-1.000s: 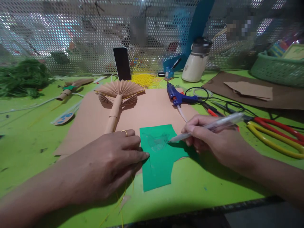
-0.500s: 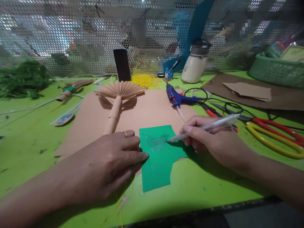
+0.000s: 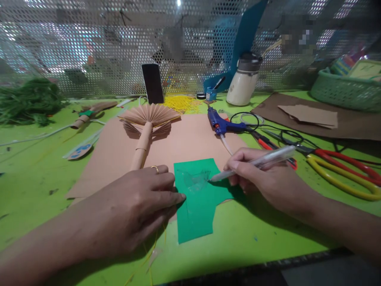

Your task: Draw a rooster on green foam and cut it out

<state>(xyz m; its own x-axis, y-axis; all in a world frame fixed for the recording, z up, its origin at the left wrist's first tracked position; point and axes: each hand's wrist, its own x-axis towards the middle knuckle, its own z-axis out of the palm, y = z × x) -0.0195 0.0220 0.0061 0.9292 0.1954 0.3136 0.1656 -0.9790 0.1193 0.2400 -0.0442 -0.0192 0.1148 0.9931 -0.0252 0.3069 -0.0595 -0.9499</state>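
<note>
A cut piece of green paper (image 3: 193, 218) lies partly on a large tan sheet (image 3: 184, 135), its upper part bearing a thin dark line drawing and a shiny patch. My left hand (image 3: 145, 202), with a ring on one finger, presses on the paper's left edge with a fingertip; its other fingers are curled and partly hidden. A clear-barrelled pen (image 3: 268, 158) is pinched in my right hand (image 3: 253, 171), its tip at the right end of the drawing. Just beyond my left hand lies a pleated tan paper fan shape on a rolled paper stem (image 3: 143, 143).
A blue glue gun (image 3: 223, 124) lies beyond my right hand, with cables beside it. Scissors (image 3: 342, 174) with red and yellow handles lie at right. A phone (image 3: 152, 83), white bottle (image 3: 242, 85), green basket (image 3: 345, 91) and green strands (image 3: 29, 101) stand toward the back.
The pen tip has shifted very slightly down and left on the green paper, with short dark strokes near it. The left hand stays in place; the view moves slightly.
</note>
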